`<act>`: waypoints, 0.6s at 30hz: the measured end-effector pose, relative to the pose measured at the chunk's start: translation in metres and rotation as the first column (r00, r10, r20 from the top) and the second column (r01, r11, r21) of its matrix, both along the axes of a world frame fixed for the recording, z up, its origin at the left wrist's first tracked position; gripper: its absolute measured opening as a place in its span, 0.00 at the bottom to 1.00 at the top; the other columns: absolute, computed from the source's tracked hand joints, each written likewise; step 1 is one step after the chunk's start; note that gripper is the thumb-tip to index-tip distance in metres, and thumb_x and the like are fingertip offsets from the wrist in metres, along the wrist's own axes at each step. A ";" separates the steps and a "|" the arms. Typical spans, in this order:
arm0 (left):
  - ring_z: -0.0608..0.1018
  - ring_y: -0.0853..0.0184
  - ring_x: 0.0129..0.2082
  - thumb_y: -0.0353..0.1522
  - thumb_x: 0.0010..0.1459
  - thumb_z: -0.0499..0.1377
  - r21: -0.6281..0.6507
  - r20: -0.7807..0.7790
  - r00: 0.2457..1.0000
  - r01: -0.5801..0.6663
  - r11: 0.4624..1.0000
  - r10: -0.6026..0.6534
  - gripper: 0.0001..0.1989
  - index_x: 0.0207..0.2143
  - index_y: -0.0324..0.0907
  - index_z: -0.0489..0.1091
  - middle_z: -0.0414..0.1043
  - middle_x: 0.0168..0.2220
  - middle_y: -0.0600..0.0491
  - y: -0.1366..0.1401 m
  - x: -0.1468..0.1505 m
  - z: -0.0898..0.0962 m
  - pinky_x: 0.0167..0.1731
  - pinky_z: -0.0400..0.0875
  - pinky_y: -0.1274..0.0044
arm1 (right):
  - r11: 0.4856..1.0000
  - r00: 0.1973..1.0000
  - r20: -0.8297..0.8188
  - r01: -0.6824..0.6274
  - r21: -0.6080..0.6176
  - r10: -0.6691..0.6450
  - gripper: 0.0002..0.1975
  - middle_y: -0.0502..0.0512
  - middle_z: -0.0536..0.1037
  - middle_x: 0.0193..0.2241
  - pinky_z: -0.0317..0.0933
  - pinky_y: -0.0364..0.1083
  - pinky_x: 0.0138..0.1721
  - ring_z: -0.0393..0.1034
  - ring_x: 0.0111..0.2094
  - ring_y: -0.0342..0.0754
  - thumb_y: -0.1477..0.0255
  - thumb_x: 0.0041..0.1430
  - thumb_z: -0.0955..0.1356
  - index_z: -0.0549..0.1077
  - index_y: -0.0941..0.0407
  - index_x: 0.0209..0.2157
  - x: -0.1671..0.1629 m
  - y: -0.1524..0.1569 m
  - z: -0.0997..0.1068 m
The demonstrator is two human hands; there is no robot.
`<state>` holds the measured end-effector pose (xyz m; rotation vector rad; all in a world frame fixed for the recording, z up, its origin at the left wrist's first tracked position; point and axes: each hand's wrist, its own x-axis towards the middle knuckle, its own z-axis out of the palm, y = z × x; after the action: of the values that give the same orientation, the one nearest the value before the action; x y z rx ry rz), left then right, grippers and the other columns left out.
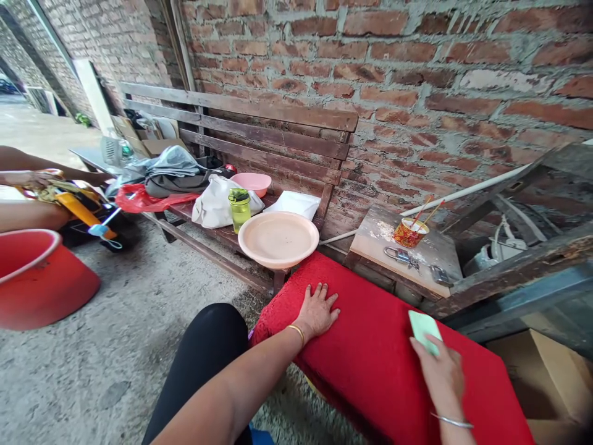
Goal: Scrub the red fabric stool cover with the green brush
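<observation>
Red cloth [365, 334] covers a long flat surface in front of me. My left hand [319, 310] lies on its left part, palm down with fingers spread, and holds nothing. Farther right, my right hand [440, 368] grips a pale green, flat rectangular object [424, 332] with rounded corners, over the cloth. Its underside is hidden, so I cannot tell its exact kind or whether it touches the cloth. Just beyond my left hand, a shallow beige basin [278, 238] sits at the near end of a wooden bench [259, 133].
On the bench are a green-lidded bottle [239, 210], a white bag [214, 201] and a pink bowl [252, 182]. A small table [370, 238] holds a patterned cup [410, 232] and a padlock [397, 253]. A cardboard box [551, 371] stands right. At left are a red tub [50, 278] and another person's arm [41, 164].
</observation>
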<state>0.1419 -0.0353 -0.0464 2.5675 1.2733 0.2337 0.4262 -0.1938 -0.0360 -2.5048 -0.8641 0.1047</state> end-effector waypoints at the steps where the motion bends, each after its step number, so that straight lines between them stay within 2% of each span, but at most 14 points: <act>1: 0.55 0.50 0.70 0.48 0.68 0.46 -0.001 0.001 1.000 -0.003 1.000 0.003 0.29 0.65 0.48 0.63 0.54 0.70 0.43 0.000 0.000 0.000 0.66 0.45 0.50 | 0.995 0.996 0.009 -0.094 0.020 0.094 0.34 0.67 0.74 0.42 0.65 0.59 0.42 0.70 0.44 0.64 0.47 0.51 0.61 0.75 0.56 0.50 -0.026 0.017 0.001; 3: 0.57 0.53 0.69 0.47 0.70 0.43 0.011 0.014 1.000 -0.023 1.000 0.022 0.29 0.67 0.46 0.60 0.56 0.69 0.43 0.001 -0.001 -0.002 0.67 0.46 0.51 | 0.957 0.956 0.054 -0.290 0.026 0.289 0.29 0.66 0.73 0.44 0.65 0.57 0.45 0.70 0.45 0.61 0.52 0.55 0.62 0.75 0.57 0.50 -0.074 0.047 0.000; 5: 0.58 0.55 0.69 0.45 0.71 0.40 0.036 0.027 0.999 -0.046 0.998 0.045 0.29 0.68 0.44 0.57 0.59 0.68 0.44 0.002 -0.001 -0.005 0.67 0.48 0.53 | 0.912 0.910 0.073 -0.411 0.024 0.408 0.24 0.62 0.73 0.45 0.64 0.54 0.46 0.70 0.46 0.57 0.55 0.57 0.64 0.75 0.53 0.50 -0.110 0.069 -0.003; 7: 0.59 0.57 0.68 0.44 0.71 0.39 0.062 0.025 0.998 -0.057 0.996 0.055 0.29 0.68 0.44 0.57 0.60 0.67 0.45 0.002 -0.001 -0.008 0.67 0.49 0.54 | 0.886 0.884 0.073 -0.464 0.018 0.462 0.20 0.58 0.74 0.44 0.63 0.51 0.47 0.69 0.48 0.55 0.58 0.58 0.65 0.76 0.50 0.49 -0.129 0.079 -0.007; 9: 0.60 0.56 0.68 0.43 0.71 0.40 0.078 0.011 0.998 -0.056 0.995 0.055 0.28 0.67 0.44 0.58 0.60 0.67 0.45 0.003 0.000 -0.009 0.66 0.51 0.54 | 0.884 0.882 0.070 -0.468 0.002 0.466 0.19 0.57 0.74 0.43 0.62 0.51 0.46 0.69 0.47 0.55 0.59 0.57 0.66 0.76 0.49 0.48 -0.127 0.077 -0.009; 11: 0.60 0.56 0.68 0.42 0.71 0.41 0.084 -0.003 0.999 -0.053 0.995 0.053 0.27 0.66 0.44 0.60 0.61 0.67 0.45 0.003 0.000 -0.010 0.66 0.51 0.54 | 0.906 0.904 0.065 -0.422 -0.015 0.422 0.21 0.59 0.74 0.42 0.62 0.52 0.46 0.70 0.46 0.56 0.59 0.56 0.65 0.77 0.51 0.48 -0.107 0.062 -0.008; 13: 0.61 0.55 0.67 0.42 0.71 0.43 0.088 -0.009 0.999 -0.049 0.995 0.050 0.26 0.65 0.45 0.62 0.61 0.67 0.45 0.003 0.000 -0.009 0.66 0.52 0.53 | 0.940 0.939 0.055 -0.339 -0.032 0.340 0.25 0.62 0.74 0.42 0.63 0.55 0.44 0.70 0.44 0.59 0.56 0.55 0.63 0.76 0.54 0.49 -0.072 0.037 -0.006; 16: 0.60 0.55 0.68 0.42 0.71 0.44 0.080 -0.010 0.999 -0.046 0.996 0.047 0.25 0.64 0.45 0.64 0.60 0.67 0.45 0.003 0.001 -0.007 0.66 0.51 0.53 | 0.994 0.995 0.010 -0.101 -0.042 0.101 0.32 0.66 0.75 0.39 0.64 0.59 0.40 0.72 0.40 0.62 0.48 0.50 0.61 0.76 0.52 0.48 -0.007 -0.014 -0.005; 18: 0.60 0.54 0.68 0.42 0.71 0.44 0.066 -0.011 0.999 -0.044 0.997 0.044 0.25 0.64 0.44 0.64 0.60 0.67 0.44 0.002 0.001 -0.005 0.66 0.51 0.53 | 0.997 0.998 0.002 0.067 -0.045 -0.066 0.33 0.69 0.75 0.35 0.63 0.62 0.36 0.71 0.37 0.66 0.45 0.45 0.61 0.77 0.48 0.46 0.034 -0.049 -0.007</act>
<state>0.1433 -0.0332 -0.0517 2.6009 1.3492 0.2734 0.4604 -0.2433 -0.0427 -2.5728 -0.7860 0.1021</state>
